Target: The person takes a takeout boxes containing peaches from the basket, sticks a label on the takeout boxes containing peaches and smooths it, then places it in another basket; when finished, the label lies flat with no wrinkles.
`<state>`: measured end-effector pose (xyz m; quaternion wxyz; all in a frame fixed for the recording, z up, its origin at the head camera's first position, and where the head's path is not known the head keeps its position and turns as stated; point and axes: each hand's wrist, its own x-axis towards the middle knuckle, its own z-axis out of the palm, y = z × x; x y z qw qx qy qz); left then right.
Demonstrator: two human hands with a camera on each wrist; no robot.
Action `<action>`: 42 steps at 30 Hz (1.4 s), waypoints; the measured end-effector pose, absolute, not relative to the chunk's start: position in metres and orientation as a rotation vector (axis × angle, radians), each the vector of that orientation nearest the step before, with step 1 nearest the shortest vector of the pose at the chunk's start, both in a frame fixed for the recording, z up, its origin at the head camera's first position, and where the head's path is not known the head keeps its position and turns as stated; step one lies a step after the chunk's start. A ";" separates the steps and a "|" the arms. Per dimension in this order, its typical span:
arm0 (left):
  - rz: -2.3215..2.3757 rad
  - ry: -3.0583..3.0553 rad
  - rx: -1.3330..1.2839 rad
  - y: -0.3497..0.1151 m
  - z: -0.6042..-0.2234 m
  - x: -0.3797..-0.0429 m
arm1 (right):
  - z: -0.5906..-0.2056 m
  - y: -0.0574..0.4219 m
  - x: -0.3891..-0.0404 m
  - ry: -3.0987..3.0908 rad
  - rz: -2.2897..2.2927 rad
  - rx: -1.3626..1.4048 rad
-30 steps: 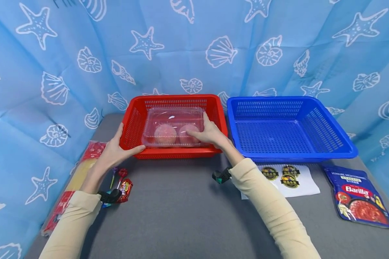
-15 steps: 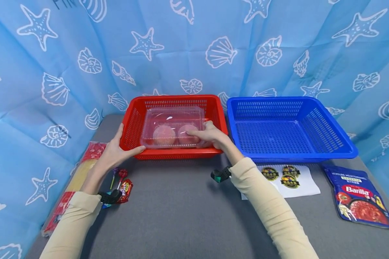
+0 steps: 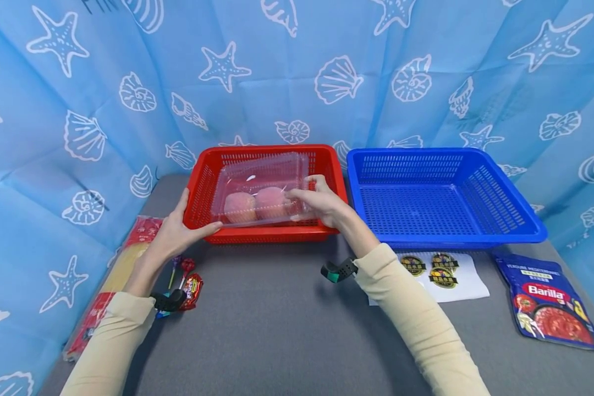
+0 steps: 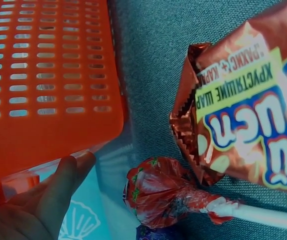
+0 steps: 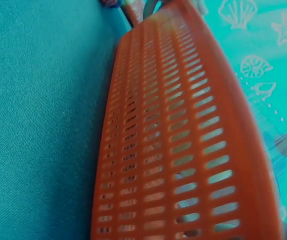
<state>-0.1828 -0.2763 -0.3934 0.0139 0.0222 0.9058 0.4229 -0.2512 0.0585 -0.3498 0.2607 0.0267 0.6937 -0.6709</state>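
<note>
My left hand grips the front left corner of a red plastic basket. In the left wrist view, fingers reach the basket's rim under its slotted wall. Inside the basket is a clear plastic fruit box holding two round pink fruits that look like peaches. My right hand holds this box by its right end, which is raised so the box tilts down to the left. The right wrist view mostly shows the basket's slotted wall.
A blue basket stands right of the red one. A white printed bag and a Barilla pouch lie before it. Left are a long red-yellow packet, a red-wrapped lollipop and a brown-red sweet wrapper.
The box's right end has risen and the box has shifted slightly left, with both fruits sliding left inside. My right hand has changed its hold on the right end. My left hand stays put.
</note>
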 end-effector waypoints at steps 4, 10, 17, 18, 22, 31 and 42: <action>1.307 2.824 0.066 -0.276 -0.393 -0.183 | -0.342 0.060 -0.245 1.871 -1.855 0.076; 1.277 2.811 0.045 -0.274 -0.391 -0.184 | -0.326 0.067 -0.232 1.784 -1.953 0.088; 1.273 2.808 0.054 -0.274 -0.392 -0.184 | -0.306 0.086 -0.208 1.728 -2.015 0.043; 1.276 2.809 0.057 -0.275 -0.392 -0.184 | -0.304 0.089 -0.204 1.726 -2.014 0.041; 1.285 2.820 0.082 -0.277 -0.394 -0.182 | -0.298 0.104 -0.186 1.735 -1.996 0.027; 1.313 2.875 0.173 -0.279 -0.399 -0.180 | -0.287 0.137 -0.136 1.753 -1.921 -0.070; 1.396 2.815 0.130 -0.275 -0.395 -0.182 | -0.307 0.169 -0.090 1.688 -1.913 -0.136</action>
